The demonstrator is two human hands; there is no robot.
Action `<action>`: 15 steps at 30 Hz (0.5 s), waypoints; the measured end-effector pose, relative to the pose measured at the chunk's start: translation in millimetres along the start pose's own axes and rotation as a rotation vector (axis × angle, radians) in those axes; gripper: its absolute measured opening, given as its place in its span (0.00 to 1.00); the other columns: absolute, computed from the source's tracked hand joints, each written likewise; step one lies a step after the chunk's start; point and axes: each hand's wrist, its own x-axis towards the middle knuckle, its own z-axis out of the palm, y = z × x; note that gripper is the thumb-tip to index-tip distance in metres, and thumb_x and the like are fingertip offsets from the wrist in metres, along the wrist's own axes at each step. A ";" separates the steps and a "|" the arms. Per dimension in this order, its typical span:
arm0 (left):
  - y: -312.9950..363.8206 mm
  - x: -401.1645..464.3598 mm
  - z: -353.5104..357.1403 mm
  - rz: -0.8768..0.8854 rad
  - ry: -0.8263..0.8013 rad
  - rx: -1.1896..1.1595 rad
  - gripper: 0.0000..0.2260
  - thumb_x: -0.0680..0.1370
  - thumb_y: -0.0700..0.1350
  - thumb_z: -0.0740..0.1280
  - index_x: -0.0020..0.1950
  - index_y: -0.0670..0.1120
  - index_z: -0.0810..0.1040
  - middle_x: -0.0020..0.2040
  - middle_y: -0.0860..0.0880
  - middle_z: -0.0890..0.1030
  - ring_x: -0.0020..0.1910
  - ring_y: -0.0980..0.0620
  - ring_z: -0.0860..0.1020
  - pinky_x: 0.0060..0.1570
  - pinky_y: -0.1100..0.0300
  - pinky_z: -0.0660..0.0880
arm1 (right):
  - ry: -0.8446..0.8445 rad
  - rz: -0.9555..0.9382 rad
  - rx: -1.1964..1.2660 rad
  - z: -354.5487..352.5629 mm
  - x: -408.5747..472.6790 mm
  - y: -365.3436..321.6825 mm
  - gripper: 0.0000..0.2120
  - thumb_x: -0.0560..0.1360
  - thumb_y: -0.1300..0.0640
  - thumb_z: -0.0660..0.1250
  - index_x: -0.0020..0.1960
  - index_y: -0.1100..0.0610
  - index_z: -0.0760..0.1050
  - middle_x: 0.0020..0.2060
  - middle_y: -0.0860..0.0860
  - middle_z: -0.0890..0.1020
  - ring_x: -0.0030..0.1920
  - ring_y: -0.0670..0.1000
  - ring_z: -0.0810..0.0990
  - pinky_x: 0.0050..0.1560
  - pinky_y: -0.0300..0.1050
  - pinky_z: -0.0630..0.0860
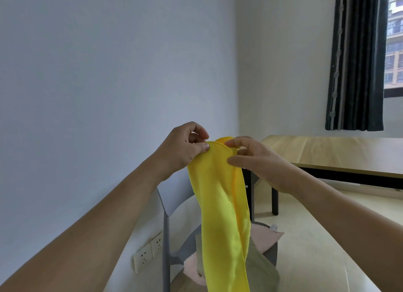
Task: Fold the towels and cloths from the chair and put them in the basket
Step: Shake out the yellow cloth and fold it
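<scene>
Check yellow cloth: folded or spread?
Folded lengthwise, not finished: yellow cloth hangs doubled in a long strip, top edge pinched by left hand and right hand.

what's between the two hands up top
In the head view, only the top edge of the yellow cloth spans the short gap between the left hand and right hand; both pinch it, and the rest hangs down over the chair.
</scene>
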 end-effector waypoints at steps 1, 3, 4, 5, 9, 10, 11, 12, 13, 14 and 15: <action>1.1 0.0 0.0 0.000 0.004 -0.010 0.05 0.76 0.39 0.69 0.47 0.49 0.77 0.39 0.50 0.81 0.39 0.56 0.76 0.39 0.62 0.72 | -0.011 -0.022 -0.041 0.8 -0.8 -1.3 0.19 0.72 0.54 0.73 0.61 0.48 0.73 0.58 0.46 0.73 0.57 0.47 0.75 0.59 0.44 0.75; 2.9 -0.4 1.1 -0.002 0.023 -0.008 0.05 0.76 0.39 0.69 0.47 0.48 0.77 0.38 0.51 0.80 0.37 0.57 0.76 0.37 0.64 0.71 | -0.007 -0.064 -0.144 3.6 -0.3 -3.7 0.20 0.70 0.50 0.75 0.59 0.47 0.73 0.59 0.42 0.71 0.56 0.45 0.75 0.57 0.43 0.76; 3.6 -1.0 1.9 -0.004 0.039 -0.002 0.05 0.76 0.39 0.69 0.47 0.48 0.77 0.38 0.51 0.80 0.37 0.57 0.76 0.37 0.65 0.70 | 0.015 -0.084 -0.193 4.9 0.3 -4.5 0.19 0.70 0.49 0.74 0.57 0.48 0.74 0.58 0.43 0.72 0.54 0.46 0.76 0.54 0.42 0.77; 3.9 -1.5 2.6 -0.010 0.053 0.003 0.05 0.76 0.39 0.69 0.47 0.48 0.77 0.38 0.52 0.79 0.37 0.58 0.75 0.36 0.66 0.69 | 0.058 -0.100 -0.223 6.0 0.7 -5.5 0.15 0.71 0.49 0.73 0.55 0.51 0.75 0.56 0.45 0.75 0.50 0.49 0.79 0.51 0.43 0.78; 2.5 -8.6 -1.1 -0.046 -0.074 0.025 0.04 0.76 0.41 0.69 0.48 0.49 0.78 0.41 0.51 0.81 0.39 0.57 0.76 0.39 0.66 0.71 | 0.231 -0.141 -0.215 1.5 1.0 -7.7 0.09 0.78 0.52 0.66 0.47 0.57 0.80 0.40 0.57 0.81 0.39 0.56 0.80 0.39 0.44 0.76; 1.6 -11.6 -3.2 -0.052 -0.155 0.034 0.04 0.76 0.41 0.70 0.49 0.49 0.78 0.40 0.52 0.81 0.38 0.58 0.76 0.38 0.66 0.70 | 0.219 -0.126 -0.193 -1.1 0.7 -9.4 0.09 0.78 0.52 0.66 0.44 0.57 0.80 0.37 0.55 0.80 0.37 0.54 0.78 0.40 0.44 0.75; 0.2 -14.7 -5.1 -0.046 -0.236 0.054 0.03 0.76 0.42 0.70 0.48 0.48 0.78 0.38 0.54 0.80 0.36 0.59 0.75 0.37 0.67 0.69 | 0.195 -0.103 -0.161 -4.0 0.4 -10.9 0.12 0.77 0.50 0.66 0.40 0.58 0.79 0.35 0.55 0.78 0.36 0.52 0.76 0.41 0.46 0.73; -0.1 -17.8 -6.3 -0.030 -0.306 0.084 0.02 0.76 0.42 0.70 0.47 0.46 0.78 0.34 0.57 0.77 0.33 0.60 0.72 0.35 0.68 0.68 | 0.172 -0.085 -0.133 -6.6 -0.1 -13.1 0.17 0.74 0.46 0.66 0.38 0.60 0.77 0.34 0.55 0.76 0.36 0.52 0.74 0.43 0.47 0.72; -0.2 -20.4 -6.8 -0.010 -0.360 0.118 0.03 0.76 0.43 0.70 0.45 0.45 0.77 0.31 0.58 0.74 0.31 0.60 0.70 0.33 0.68 0.66 | 0.153 -0.079 -0.119 -9.1 -0.8 -15.1 0.23 0.71 0.42 0.66 0.38 0.63 0.76 0.34 0.56 0.75 0.36 0.53 0.73 0.44 0.49 0.71; -0.2 -23.0 -6.7 0.006 -0.398 0.147 0.06 0.77 0.44 0.70 0.43 0.45 0.75 0.31 0.57 0.71 0.30 0.59 0.68 0.33 0.67 0.65 | 0.138 -0.079 -0.117 -11.4 -1.4 -16.5 0.26 0.68 0.39 0.65 0.39 0.65 0.75 0.34 0.57 0.74 0.37 0.53 0.73 0.45 0.51 0.71; 0.1 -25.4 -6.8 0.022 -0.426 0.176 0.08 0.77 0.45 0.70 0.42 0.45 0.74 0.33 0.54 0.70 0.32 0.57 0.67 0.35 0.64 0.65 | 0.128 -0.078 -0.116 -13.2 -2.3 -18.0 0.26 0.68 0.39 0.64 0.41 0.65 0.76 0.35 0.57 0.75 0.37 0.53 0.73 0.45 0.53 0.72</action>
